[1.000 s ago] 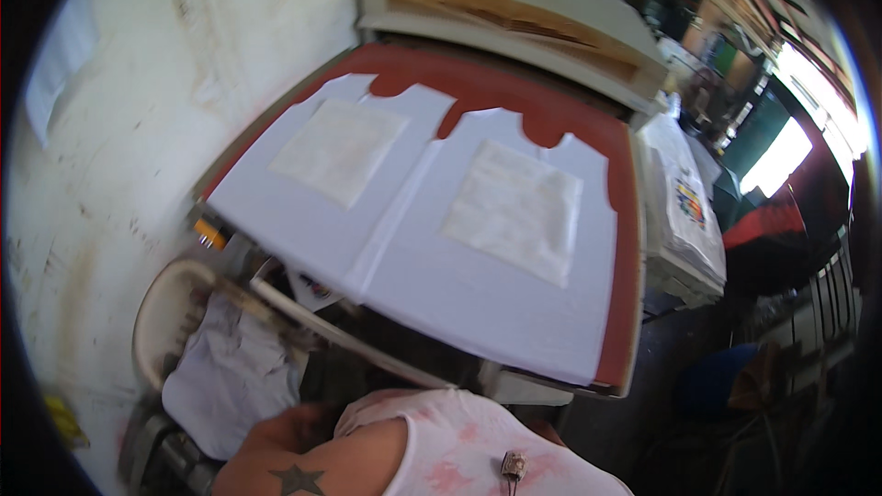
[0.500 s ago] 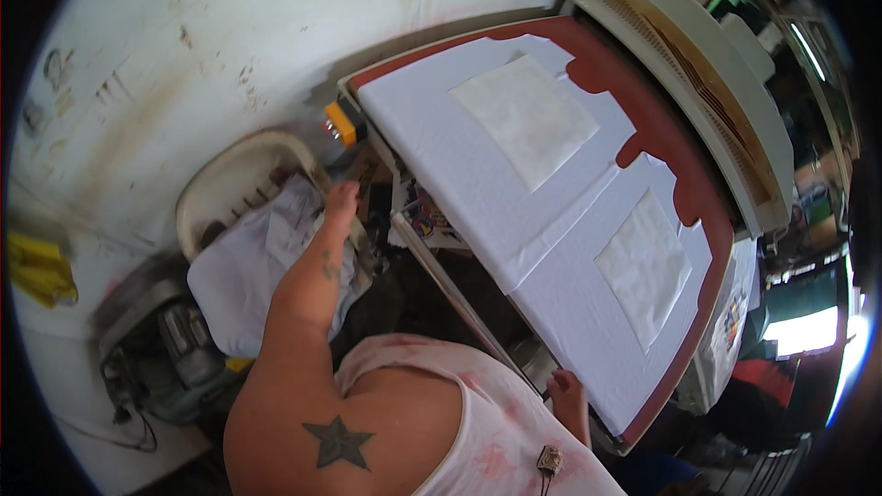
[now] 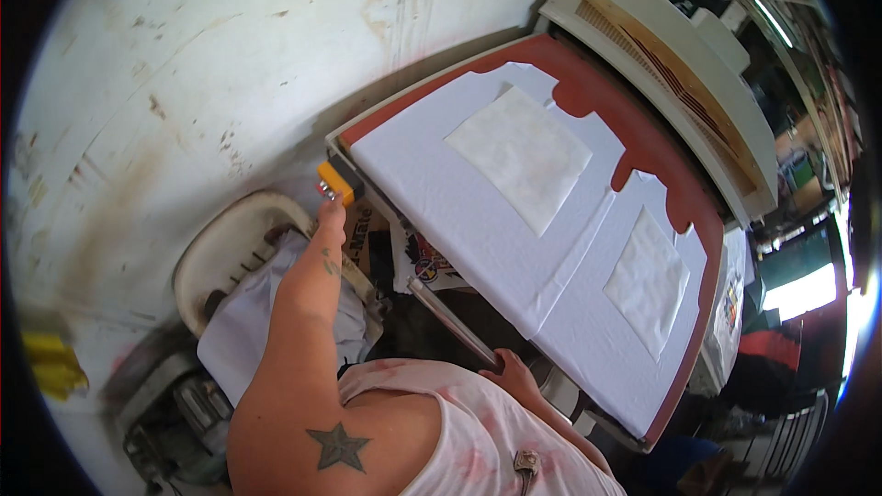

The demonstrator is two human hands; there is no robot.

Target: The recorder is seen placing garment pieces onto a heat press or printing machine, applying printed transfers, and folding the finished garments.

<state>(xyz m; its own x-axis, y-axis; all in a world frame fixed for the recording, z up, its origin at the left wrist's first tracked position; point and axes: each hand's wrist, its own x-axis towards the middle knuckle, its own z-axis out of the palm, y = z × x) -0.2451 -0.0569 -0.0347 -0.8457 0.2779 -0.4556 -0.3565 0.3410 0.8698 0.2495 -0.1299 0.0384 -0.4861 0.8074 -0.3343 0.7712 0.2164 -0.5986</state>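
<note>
My left hand reaches up to a yellow and black control box on the corner of a large press, its fingertips at the box's small buttons. Nothing shows held in that hand. My right hand is closed around the end of a metal bar along the press's near side. On the press's red bed lies white cloth, with a fold running across its middle. Two white sheets, a larger one and a smaller one, rest flat on the cloth.
The press's cream upper housing stands behind the bed. At left, a cream plastic chair holds piled white cloth, beside a grey motor-like machine. A stained wall runs close behind the chair. Printed cloth hangs under the bed.
My left hand has moved up to the control box's buttons. My right hand has shifted left and closed on the metal bar. The view has tilted slightly.
</note>
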